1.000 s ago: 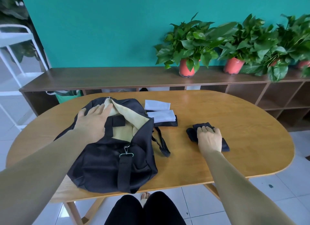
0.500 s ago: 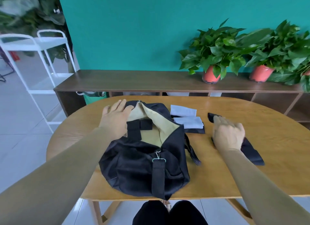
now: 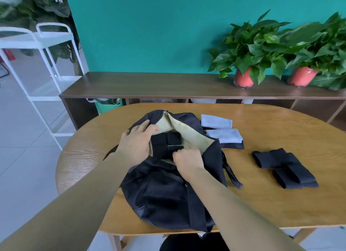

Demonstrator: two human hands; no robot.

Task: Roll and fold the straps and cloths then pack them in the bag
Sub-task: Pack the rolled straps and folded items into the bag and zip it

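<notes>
The bag (image 3: 164, 194) (unzipped) reaches the table's (image 3: 262, 204) near edge; left hand (image 3: 134, 144) grips its rim, right hand (image 3: 188, 160) seemingly pinches its near lip.

A single head-worn wide-angle view looks forward and down — close over the table (image 3: 262, 204), teal wall (image 3: 149, 35) beyond.

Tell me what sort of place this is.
Likely an office lounge or studio room, not certain: an oval wooden table stands on pale floor tiles, a low dark cubby shelf runs along a teal wall, and potted plants in red pots sit on top of it.
</notes>
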